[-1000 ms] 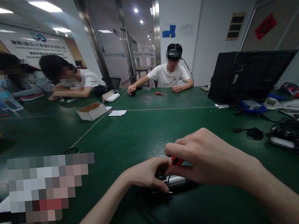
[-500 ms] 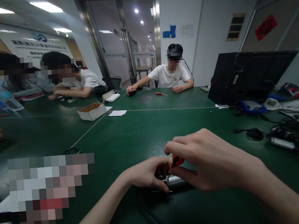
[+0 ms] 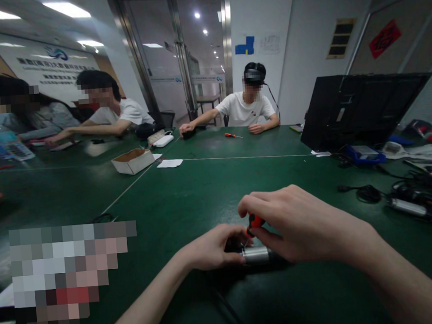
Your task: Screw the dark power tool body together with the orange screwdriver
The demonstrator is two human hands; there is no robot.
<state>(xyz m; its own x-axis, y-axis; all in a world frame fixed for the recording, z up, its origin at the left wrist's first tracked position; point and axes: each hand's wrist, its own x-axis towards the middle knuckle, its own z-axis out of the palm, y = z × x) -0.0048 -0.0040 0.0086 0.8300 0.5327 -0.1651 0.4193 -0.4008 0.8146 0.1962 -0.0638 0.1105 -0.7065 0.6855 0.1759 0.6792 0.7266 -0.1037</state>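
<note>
1. Silver cylinder (image 3: 256, 255), one: we find it on the desk (image 3: 203, 193) in front of us, its long axis running nearly nine o'clock to three, its right end partly behind the other hand.
2. Left hand (image 3: 217, 247), ours: grip curled round the cylinder's dark nine-o'clock end, thumb against it on the near side. From this grip the bright barrel extends toward three o'clock. We list this hand as the nearer, being in contact.
3. Right hand (image 3: 299, 220), ours: grip closed on the screwdriver, above the cylinder; from its fingertips the barrel lies toward six o'clock.
4. Screwdriver (image 3: 256, 221), red and black handle: we see it tilted, handle toward one o'clock, shaft down toward seven, crossing the cylinder's axis at a steep angle beside our left fingers. Whether the tip touches, we cannot tell.
5. Black cable (image 3: 229, 305): on the desk, around six o'clock from the left grip.
</note>
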